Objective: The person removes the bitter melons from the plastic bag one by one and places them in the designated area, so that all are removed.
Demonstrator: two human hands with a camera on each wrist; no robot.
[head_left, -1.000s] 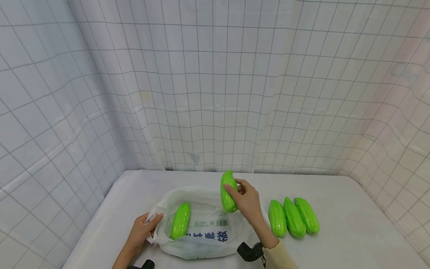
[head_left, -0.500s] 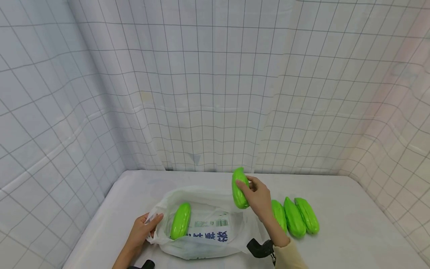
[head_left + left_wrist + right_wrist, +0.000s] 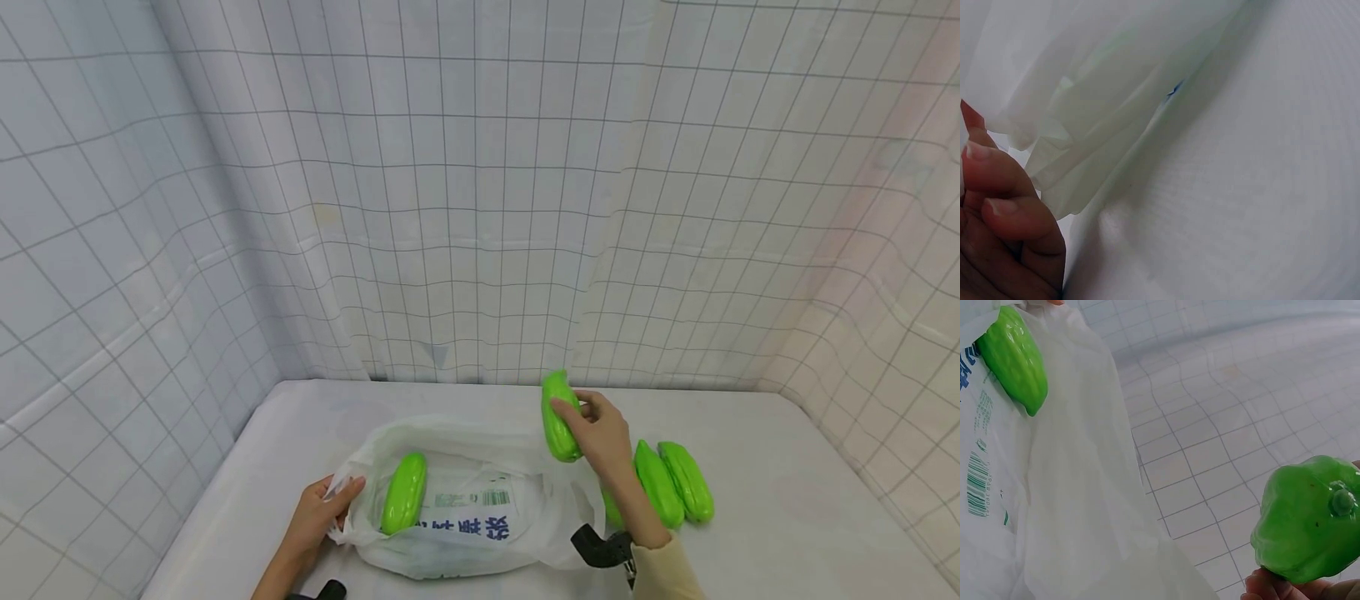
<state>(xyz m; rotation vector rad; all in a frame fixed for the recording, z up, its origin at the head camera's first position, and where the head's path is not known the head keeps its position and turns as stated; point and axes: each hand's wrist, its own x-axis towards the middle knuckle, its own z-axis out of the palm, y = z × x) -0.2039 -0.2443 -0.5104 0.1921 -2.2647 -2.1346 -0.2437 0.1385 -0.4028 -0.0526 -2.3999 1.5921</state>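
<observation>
My right hand [image 3: 606,437] grips a glossy, lumpy green bitter melon [image 3: 557,429] between thumb and fingers, raised over the right side of a white plastic bag [image 3: 420,562]. In the right wrist view the held melon's stub end [image 3: 1342,502] faces the camera. The bag lies with its mouth spread wide, blue lettering and a barcode showing inside. A second bitter melon [image 3: 405,493] rests in the bag's left part. At the left edge my left hand [image 3: 318,515] pinches the bag's rim, and its curled fingers [image 3: 1007,172] appear beside the crumpled plastic.
Right of the bag, two bitter melons lie side by side, a middle one [image 3: 658,487] and an outer one [image 3: 686,482]. A third [image 3: 611,507] is mostly hidden behind my right forearm. White grid-patterned curtains [image 3: 480,208] surround the white table [image 3: 780,500].
My right hand has carried its bitter melon rightward and slightly up, away from the bag's middle. My forearm now covers more of the nearest loose melon. The left hand has stayed put.
</observation>
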